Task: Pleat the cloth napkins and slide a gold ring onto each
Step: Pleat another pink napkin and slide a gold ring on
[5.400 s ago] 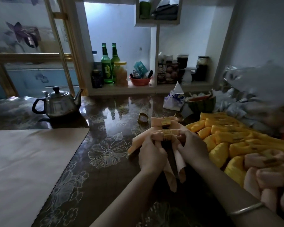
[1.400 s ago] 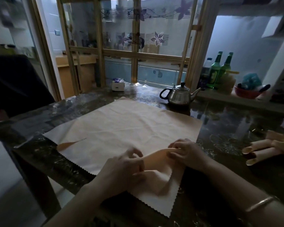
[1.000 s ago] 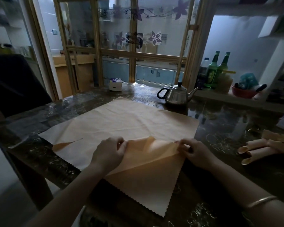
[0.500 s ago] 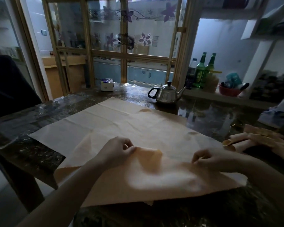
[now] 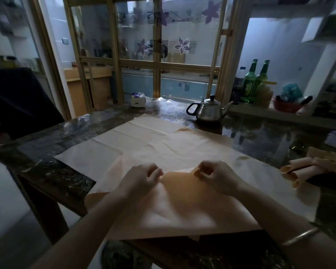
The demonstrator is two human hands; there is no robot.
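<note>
A peach cloth napkin [image 5: 173, 206] lies spread in front of me on the dark table [image 5: 47, 171], over another pale napkin [image 5: 144, 144] laid flat further back. My left hand [image 5: 142, 177] and my right hand [image 5: 215, 175] each pinch the top napkin's raised far edge, close together near the middle, with a small hump of cloth between them. At the right edge lies a finished rolled peach napkin [image 5: 306, 169]. No gold ring shows clearly in this view.
A steel teapot [image 5: 209, 111] stands behind the napkins. Two green bottles [image 5: 254, 82] and a red bowl [image 5: 285, 105] sit on the shelf at back right. A small white box [image 5: 138, 100] is at the table's far edge. The table's left edge drops to the floor.
I turned from the pile of finished napkins to the flat cloths. The top napkin was pulled toward me, and my hands have moved closer together along its far edge.
</note>
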